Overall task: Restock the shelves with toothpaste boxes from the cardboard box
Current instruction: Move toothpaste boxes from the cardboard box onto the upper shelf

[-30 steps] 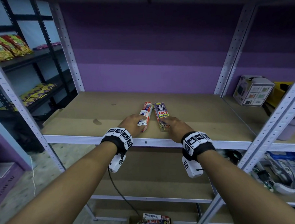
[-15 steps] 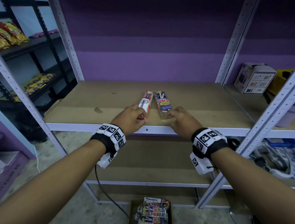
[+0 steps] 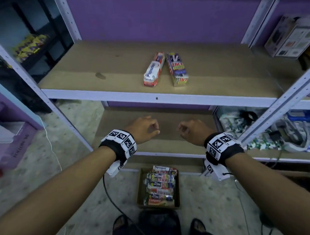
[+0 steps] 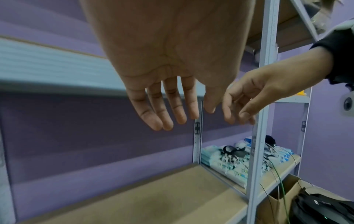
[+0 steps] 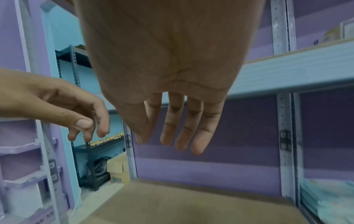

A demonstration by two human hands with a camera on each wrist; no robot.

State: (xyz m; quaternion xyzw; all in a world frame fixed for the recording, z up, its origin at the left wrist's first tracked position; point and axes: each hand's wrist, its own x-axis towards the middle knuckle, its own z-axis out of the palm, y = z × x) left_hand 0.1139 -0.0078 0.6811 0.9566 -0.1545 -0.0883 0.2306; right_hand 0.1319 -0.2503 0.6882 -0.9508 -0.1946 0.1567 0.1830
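Observation:
Two toothpaste boxes lie side by side on the upper shelf (image 3: 81, 81): a red and white one (image 3: 153, 70) and a purple one (image 3: 177, 68). Both hands hang below that shelf, in front of the lower shelf (image 3: 169, 143), and hold nothing. My left hand (image 3: 146, 129) has relaxed, loosely bent fingers (image 4: 168, 112). My right hand (image 3: 190, 131) is the same, its fingers (image 5: 184, 133) nearly straight. The cardboard box (image 3: 141, 189) sits on the floor beneath the hands, packed with several toothpaste boxes (image 3: 160, 185).
Metal shelf posts (image 3: 281, 101) frame the bay. Blue and white packets and cables (image 3: 268, 130) fill the right neighbouring shelf, with a white carton (image 3: 293, 38) above. Snack packets (image 3: 28, 47) lie on a dark rack at left. A cable (image 3: 115, 202) trails past my feet.
Both hands have let go of the two boxes on the upper shelf and dropped down and back toward me. My view has tilted down, showing the cardboard box.

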